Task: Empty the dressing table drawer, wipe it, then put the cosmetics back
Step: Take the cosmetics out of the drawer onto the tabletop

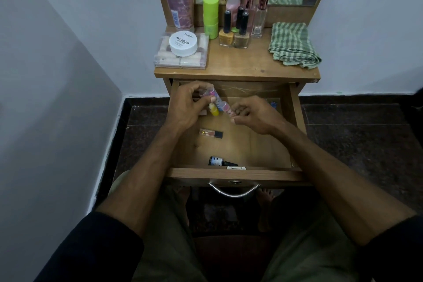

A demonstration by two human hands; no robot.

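While my left-hand fingers pinched a clear tube of coloured little bottles, my right hand curled its fingers on the tube's lower end. Both hung over the open drawer. A lip gloss lay at six o'clock of them, a dark bottle beyond. On the desk, at twelve o'clock, stood more cosmetics and a checked cloth.

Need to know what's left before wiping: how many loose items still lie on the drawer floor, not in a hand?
2 clearly: a clear tube with a black cap mid-drawer and a dark dropper bottle near the front. The hands may hide more.
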